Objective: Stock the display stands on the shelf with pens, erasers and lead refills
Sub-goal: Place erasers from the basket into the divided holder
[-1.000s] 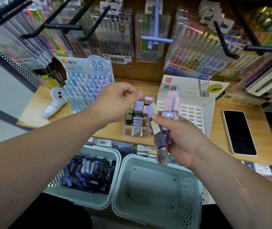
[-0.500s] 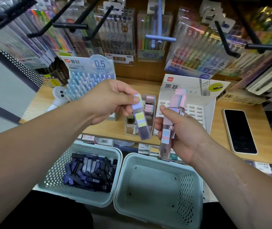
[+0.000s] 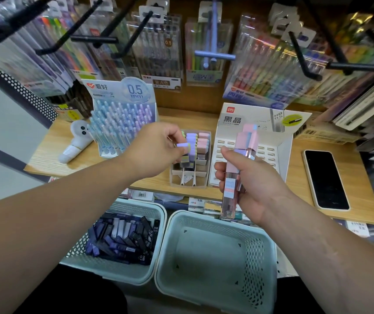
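Shelf of pale wood (image 3: 300,177) carries a clear plastic eraser display stand (image 3: 189,179). Over its middle rows the left grip (image 3: 156,150) is clamped by the fingertips on the upper end of a purple-capped stick eraser with a yellow-green band (image 3: 183,146). The eraser's lower end is down among the stocked erasers, but I cannot tell whether it is seated. The right grip (image 3: 256,184), just right of the stand, is curled tight round a bundle of pink clear-cased stick erasers (image 3: 245,143), held upright before the white cardboard lead-refill display box (image 3: 249,118).
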Demonstrator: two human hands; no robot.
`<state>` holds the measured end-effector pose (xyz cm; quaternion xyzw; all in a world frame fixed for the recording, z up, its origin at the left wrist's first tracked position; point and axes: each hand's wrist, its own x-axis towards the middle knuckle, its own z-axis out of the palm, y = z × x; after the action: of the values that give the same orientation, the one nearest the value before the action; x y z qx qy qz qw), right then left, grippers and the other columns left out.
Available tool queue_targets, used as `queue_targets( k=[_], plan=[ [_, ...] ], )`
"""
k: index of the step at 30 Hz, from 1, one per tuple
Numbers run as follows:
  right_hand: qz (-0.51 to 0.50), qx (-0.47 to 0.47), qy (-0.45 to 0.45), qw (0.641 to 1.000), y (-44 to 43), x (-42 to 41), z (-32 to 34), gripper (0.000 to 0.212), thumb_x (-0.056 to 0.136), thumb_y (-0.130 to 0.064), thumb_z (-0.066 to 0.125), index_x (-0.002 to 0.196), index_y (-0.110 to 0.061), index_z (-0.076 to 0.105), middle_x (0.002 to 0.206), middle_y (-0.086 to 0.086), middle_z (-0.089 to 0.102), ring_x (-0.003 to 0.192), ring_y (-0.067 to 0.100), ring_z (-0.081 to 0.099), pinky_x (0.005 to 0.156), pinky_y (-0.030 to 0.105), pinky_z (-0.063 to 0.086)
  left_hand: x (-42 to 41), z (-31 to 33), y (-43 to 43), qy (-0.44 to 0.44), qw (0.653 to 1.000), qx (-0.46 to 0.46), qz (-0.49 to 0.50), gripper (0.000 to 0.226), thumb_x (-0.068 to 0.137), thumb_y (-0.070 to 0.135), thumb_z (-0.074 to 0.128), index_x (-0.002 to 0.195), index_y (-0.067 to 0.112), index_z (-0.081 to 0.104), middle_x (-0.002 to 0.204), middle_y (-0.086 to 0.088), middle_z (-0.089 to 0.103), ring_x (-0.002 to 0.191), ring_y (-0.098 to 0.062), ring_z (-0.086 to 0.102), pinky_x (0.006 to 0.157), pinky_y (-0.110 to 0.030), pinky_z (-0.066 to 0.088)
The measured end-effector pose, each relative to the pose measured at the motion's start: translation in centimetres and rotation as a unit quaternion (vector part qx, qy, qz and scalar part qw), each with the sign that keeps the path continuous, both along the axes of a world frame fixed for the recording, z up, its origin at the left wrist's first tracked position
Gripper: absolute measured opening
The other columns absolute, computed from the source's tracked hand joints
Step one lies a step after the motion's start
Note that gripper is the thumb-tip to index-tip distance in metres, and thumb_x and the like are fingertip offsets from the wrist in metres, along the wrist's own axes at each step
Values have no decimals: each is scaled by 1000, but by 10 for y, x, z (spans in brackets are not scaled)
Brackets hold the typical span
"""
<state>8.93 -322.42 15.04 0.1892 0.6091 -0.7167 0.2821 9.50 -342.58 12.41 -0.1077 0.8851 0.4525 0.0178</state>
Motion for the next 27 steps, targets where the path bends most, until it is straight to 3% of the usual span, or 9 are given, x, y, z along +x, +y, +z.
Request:
queue_targets(
  k=[3,8,15,21,27],
  plan=[
    [-1,-3,-2,1000,2,0,0,9,90,-24,74,94,-18,68,73,5,70,64,15,62,62,31,50,-4,-8,2,19,999,-42,-13,19,86,15,78,73,19,64,63,-1,71,60,-15,69,64,-30,57],
    [-4,-10,-3,1000,7,-1,0,11,90,-24,75,92,-18,66,72,5,70,62,15,63,63,31,51,-9,-16,9,22,998,-57,-27,19,86,12,78,73,18,64,64,7,66,55,-6,63,59,-21,51],
    [-8,-16,-1,1000,12,-4,1,11,90,-25,75,93,-19,66,71,4,71,63,14,63,66,32,52,-13,-27,10,36,991,-113,-62,17,84,7,77,73,15,66,78,2,65,62,-15,63,64,-33,55],
    [13,-31,-11,999,14,-3,0,13,88,-25,76,93,-17,66,73,6,71,63,16,63,66,33,50,-15,-35,5,95,966,-226,-84,32,75,20,86,68,25,55,69,11,50,65,-17,56,61,-30,47],
    [33,-57,-32,997,12,-2,-1,14,87,-24,77,88,-17,65,71,5,66,58,15,60,61,31,48,-15,-40,5,124,919,-341,-153,27,87,26,74,71,12,57,75,-1,51,68,-30,57,59,-38,49]
  ],
)
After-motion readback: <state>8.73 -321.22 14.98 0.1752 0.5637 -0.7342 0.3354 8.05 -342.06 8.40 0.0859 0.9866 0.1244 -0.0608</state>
